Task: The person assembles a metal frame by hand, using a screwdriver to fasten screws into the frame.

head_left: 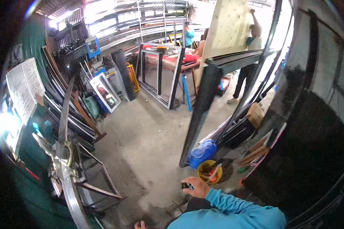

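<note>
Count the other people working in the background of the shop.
2: one person holding up the wooden board at right, one in a teal shirt behind the workbench. Others may be hidden.

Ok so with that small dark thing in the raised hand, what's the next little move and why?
Probably lower the right hand a little toward the yellow bucket. That hand is closed around a small dark object, the bucket of tools sits just beyond it on the floor, and the left hand is low at the picture's edge, holding nothing visible.
</note>
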